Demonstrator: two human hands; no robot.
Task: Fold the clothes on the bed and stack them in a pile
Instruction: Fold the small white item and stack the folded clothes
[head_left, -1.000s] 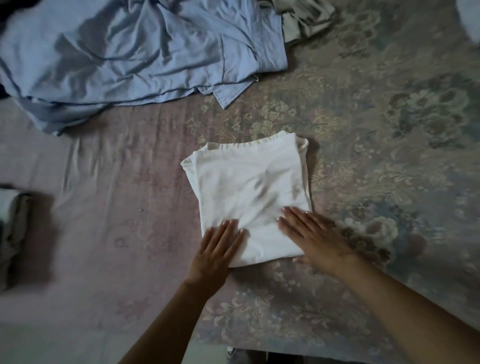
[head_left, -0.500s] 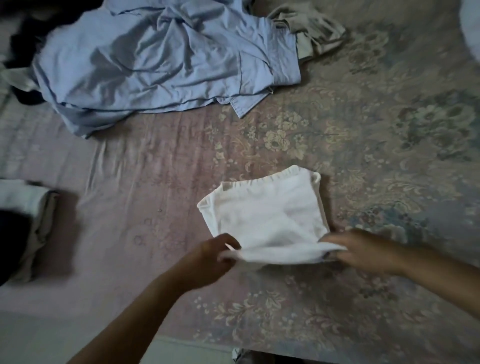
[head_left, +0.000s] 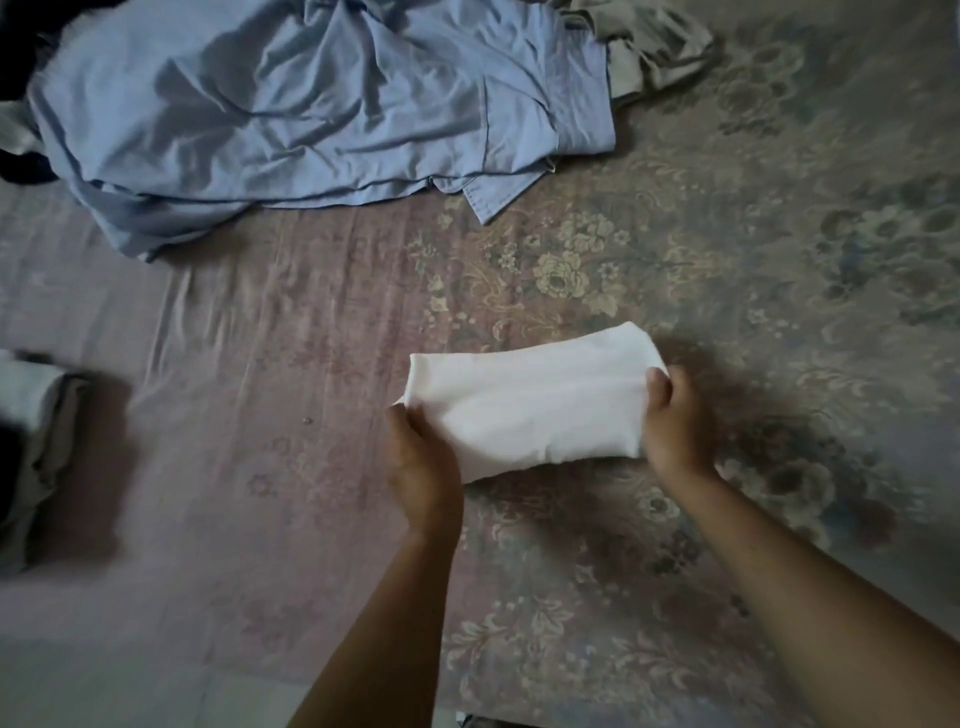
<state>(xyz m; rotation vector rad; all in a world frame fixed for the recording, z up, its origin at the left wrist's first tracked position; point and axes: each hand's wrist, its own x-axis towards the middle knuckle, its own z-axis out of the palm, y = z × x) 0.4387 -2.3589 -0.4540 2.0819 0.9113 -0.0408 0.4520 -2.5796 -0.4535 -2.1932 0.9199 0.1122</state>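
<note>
A: Item one, white garment (head_left: 524, 410). Condition?

B: Folded to a compact oblong, lying near the middle of the bed (head_left: 291, 519), or just above it. Held at both short ends.

A: Holders?

B: Left hand (head_left: 423, 462), fingers curled under the left end with the thumb on top. Right hand (head_left: 675, 421), thumb pressed on the upper face at the right end, fingers tucked beneath. Both have a firm hold of the cloth; neither is slack.

A: Item two?

B: Pile (head_left: 36, 441) of folded pieces at the far left edge of the bed, well apart from the white garment. Partly cut off by the frame.

A: Item three?

B: Blue shirt (head_left: 311, 109), unfolded and rumpled, at the far side. A beige garment (head_left: 654, 47) beside it, also loose.

A: Handling note for item one?

B: In my judgement it goes to the pile next. Keep both ends level and the layers pinched together so the fold does not spill open, then set it down square on top.
</note>
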